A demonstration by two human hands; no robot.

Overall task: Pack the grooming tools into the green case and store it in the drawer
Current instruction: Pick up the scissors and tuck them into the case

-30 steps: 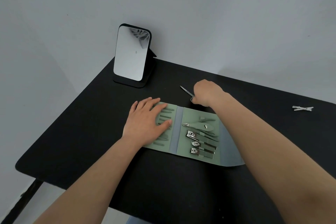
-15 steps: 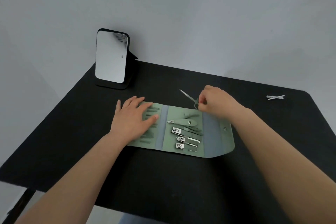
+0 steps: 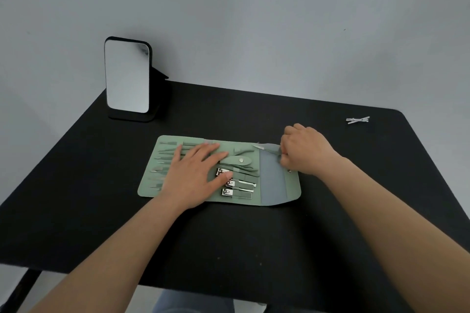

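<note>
The green case (image 3: 273,180) lies unfolded at the middle of the black table (image 3: 101,185). On it the left hand (image 3: 195,175) presses flat with fingers spread, while the right hand (image 3: 305,150) pinches small scissors (image 3: 267,147) over its far-right corner. A standing mirror (image 3: 127,76) sits behind-left of the case, white clips (image 3: 358,120) far to its right.

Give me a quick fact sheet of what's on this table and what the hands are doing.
surface: black table
case: green case, lying open and flat
left hand: flat on the case's left half
right hand: gripping small scissors over the case's right flap
in the case: three nail clippers in loops
far left: standing mirror
far right: small white clip
</note>
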